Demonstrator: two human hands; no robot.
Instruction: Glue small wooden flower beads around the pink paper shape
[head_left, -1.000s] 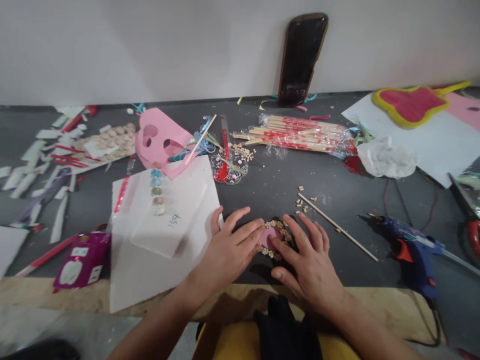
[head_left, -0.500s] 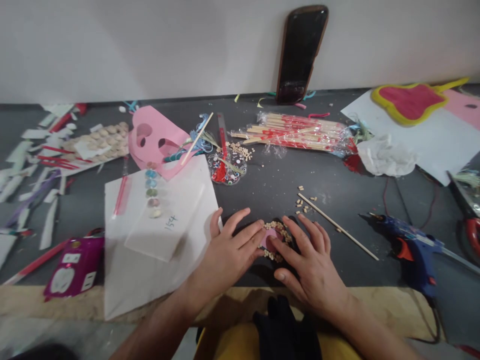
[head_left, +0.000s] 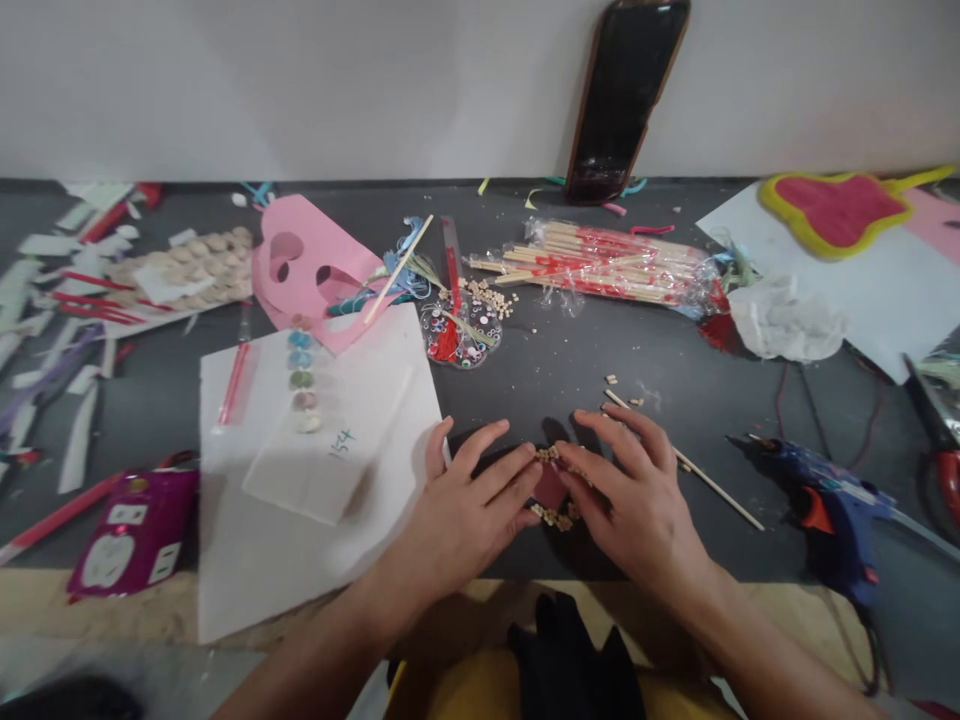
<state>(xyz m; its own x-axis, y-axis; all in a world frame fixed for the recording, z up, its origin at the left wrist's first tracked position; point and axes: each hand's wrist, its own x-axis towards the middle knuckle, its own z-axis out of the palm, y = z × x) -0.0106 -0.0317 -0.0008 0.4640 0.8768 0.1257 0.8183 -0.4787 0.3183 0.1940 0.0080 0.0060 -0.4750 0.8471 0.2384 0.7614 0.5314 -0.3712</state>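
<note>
L hand [head_left: 465, 505], R hand [head_left: 637, 490] curved round pink piece [head_left: 550, 488] w/ beads [head_left: 551, 516].

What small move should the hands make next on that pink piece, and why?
Probably nudge the beads inward against the pink piece: the left hand and right hand flank it, and the beads lie in loose clusters along its edges.

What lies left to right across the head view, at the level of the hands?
magenta packet → white paper sheet → left hand → pink piece edged with wooden beads → right hand → blue hot glue gun
</note>
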